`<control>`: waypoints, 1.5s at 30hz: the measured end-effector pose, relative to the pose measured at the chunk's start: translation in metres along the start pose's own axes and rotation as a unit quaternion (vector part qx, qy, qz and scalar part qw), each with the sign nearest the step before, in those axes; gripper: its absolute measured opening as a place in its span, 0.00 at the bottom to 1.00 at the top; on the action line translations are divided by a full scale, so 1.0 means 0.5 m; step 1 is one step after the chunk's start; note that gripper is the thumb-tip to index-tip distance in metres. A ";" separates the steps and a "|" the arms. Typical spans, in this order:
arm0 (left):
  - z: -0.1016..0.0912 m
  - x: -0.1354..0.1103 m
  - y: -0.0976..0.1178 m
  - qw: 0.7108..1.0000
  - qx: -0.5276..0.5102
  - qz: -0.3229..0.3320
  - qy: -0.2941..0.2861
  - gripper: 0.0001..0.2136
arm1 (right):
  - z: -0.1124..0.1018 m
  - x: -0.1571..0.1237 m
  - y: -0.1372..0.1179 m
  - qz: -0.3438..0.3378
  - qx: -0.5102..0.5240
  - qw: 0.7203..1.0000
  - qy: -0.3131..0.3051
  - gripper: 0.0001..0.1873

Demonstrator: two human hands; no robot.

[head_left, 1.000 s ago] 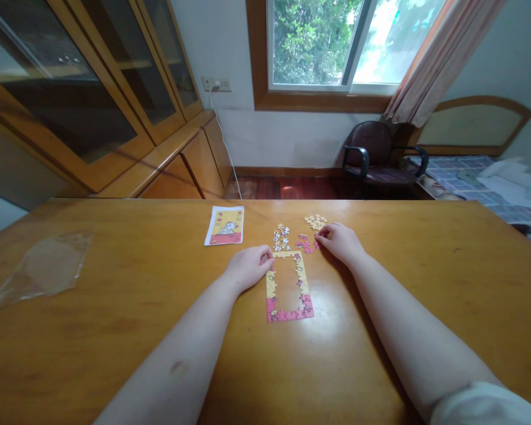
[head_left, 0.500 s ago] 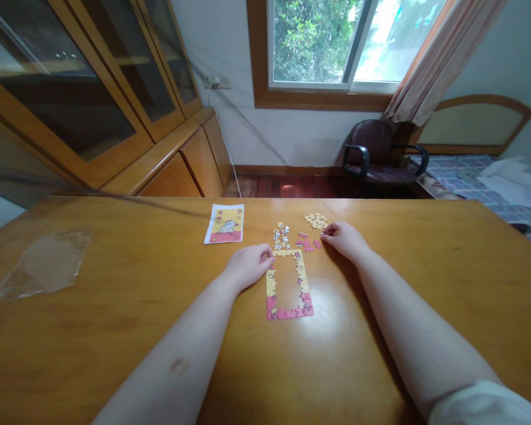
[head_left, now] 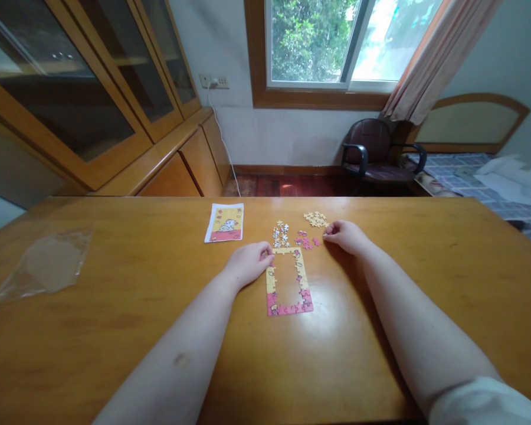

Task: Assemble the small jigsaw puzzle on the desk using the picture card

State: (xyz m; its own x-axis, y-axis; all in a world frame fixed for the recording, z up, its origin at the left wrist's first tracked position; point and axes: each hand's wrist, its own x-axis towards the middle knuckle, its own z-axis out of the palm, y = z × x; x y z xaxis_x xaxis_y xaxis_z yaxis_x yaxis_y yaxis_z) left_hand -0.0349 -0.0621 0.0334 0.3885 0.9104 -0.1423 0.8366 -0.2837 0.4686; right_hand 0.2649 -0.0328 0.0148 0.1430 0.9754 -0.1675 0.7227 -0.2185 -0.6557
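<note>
A half-built puzzle frame (head_left: 288,282), yellow on top and pink at the bottom, lies on the wooden table (head_left: 115,307). My left hand (head_left: 248,263) rests curled against the frame's upper left corner. My right hand (head_left: 346,235) lies further back, fingers curled and pinched beside the loose pink pieces (head_left: 307,241); whether it holds a piece is hidden. Loose white pieces (head_left: 282,233) and yellow pieces (head_left: 315,219) sit in small heaps behind the frame. A reference picture card (head_left: 225,222) lies to the left of them.
A clear plastic bag (head_left: 42,265) lies at the table's left. Glass-door cabinets (head_left: 84,88) line the left wall. Beyond the table's far edge stand a dark armchair (head_left: 374,154) and a bed (head_left: 478,177) under the window.
My right hand has drawn slightly right, away from the pink pieces toward the yellow heap. The left hand has stayed at the frame's corner. The view shifted a little.
</note>
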 end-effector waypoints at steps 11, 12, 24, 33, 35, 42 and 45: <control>0.008 0.006 -0.007 1.000 0.000 0.007 0.009 0.10 | 0.026 -0.216 -0.119 -0.082 0.004 0.992 -0.094 0.06; 0.008 0.006 -0.007 1.000 0.001 0.008 0.010 0.09 | 0.040 -0.231 -0.116 -0.078 0.020 0.992 -0.102 0.07; 0.004 0.002 -0.001 1.000 0.001 -0.001 0.002 0.09 | 0.076 -0.261 -0.072 -0.070 0.035 0.985 -0.153 0.07; 0.003 0.003 -0.001 1.000 0.004 -0.001 -0.002 0.10 | 0.031 -0.263 -0.078 -0.237 -0.206 0.942 -0.114 0.10; 0.003 0.004 -0.001 1.000 0.003 -0.003 -0.004 0.09 | 0.035 -0.265 -0.079 -0.249 -0.206 0.937 -0.131 0.10; 0.003 0.003 0.000 1.000 0.007 -0.005 -0.004 0.10 | 0.054 -0.264 -0.076 -0.251 -0.211 0.933 -0.147 0.10; 0.006 0.004 -0.003 1.000 0.006 0.000 0.000 0.09 | 0.056 -0.265 -0.075 -0.246 -0.217 0.934 -0.143 0.10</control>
State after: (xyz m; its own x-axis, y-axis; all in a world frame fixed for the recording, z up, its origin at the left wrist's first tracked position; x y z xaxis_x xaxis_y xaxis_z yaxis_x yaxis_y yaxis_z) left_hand -0.0342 -0.0606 0.0300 0.3881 0.9105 -0.1427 0.8412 -0.2867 0.4585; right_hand 0.1998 -0.1544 0.0408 -0.4202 0.8940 -0.1555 0.8680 0.3461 -0.3562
